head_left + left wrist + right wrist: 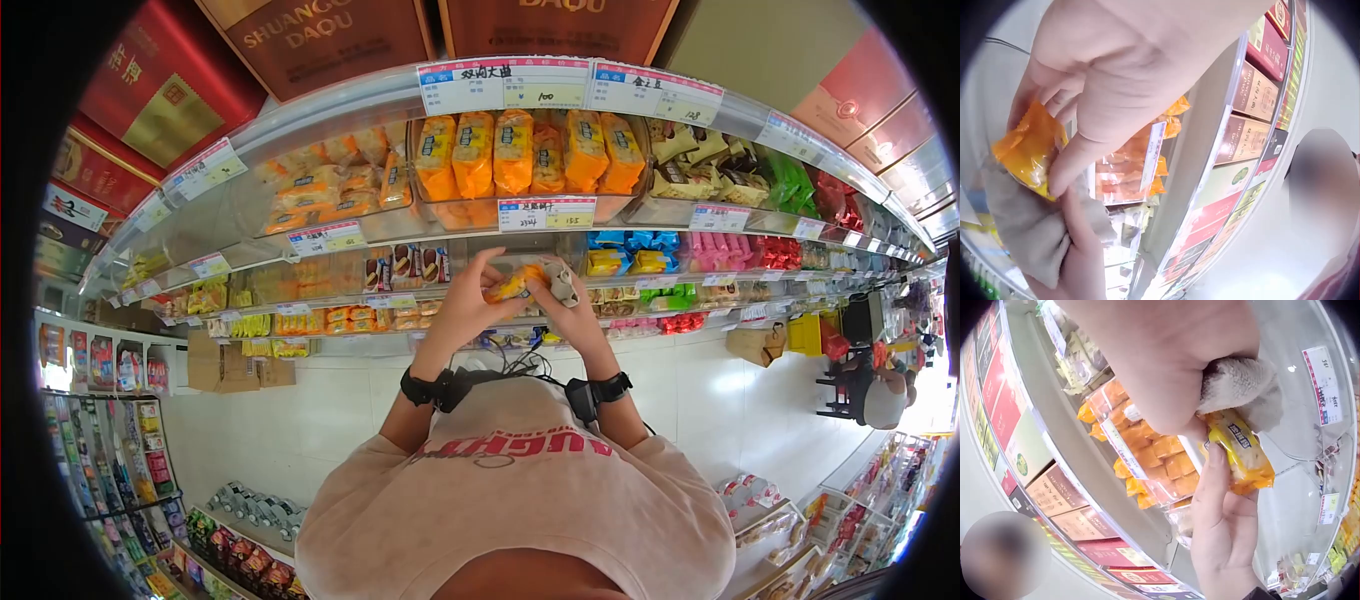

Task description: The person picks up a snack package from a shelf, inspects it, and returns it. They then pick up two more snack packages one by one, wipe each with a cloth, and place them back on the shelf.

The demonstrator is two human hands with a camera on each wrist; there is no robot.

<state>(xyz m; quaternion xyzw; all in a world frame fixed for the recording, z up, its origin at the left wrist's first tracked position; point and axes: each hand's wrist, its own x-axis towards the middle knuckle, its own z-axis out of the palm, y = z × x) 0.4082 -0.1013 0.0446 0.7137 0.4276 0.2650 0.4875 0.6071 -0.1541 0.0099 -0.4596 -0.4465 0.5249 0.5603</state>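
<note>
My left hand (468,302) pinches a small snack pack (1242,449) in a yellow and orange wrapper with a dark printed label, thumb on one side and fingers on the other. A grey cloth (1029,228) is bunched in my right hand (572,318), whose fingers curl round it. The cloth (1235,382) lies right against the pack, and the right fingertips meet the wrapper's end. In the left wrist view the pack (1034,153) shows its crimped orange end. Both hands are in front of the chest, before the lower shelf.
An upper shelf bin (540,215) holds several similar orange packs (513,150). Blue and yellow packs (630,255) and pink packs (715,250) fill bins to the right. Price labels (503,88) line the shelf edges. Cardboard boxes (225,362) stand at left; a person (870,395) sits far right.
</note>
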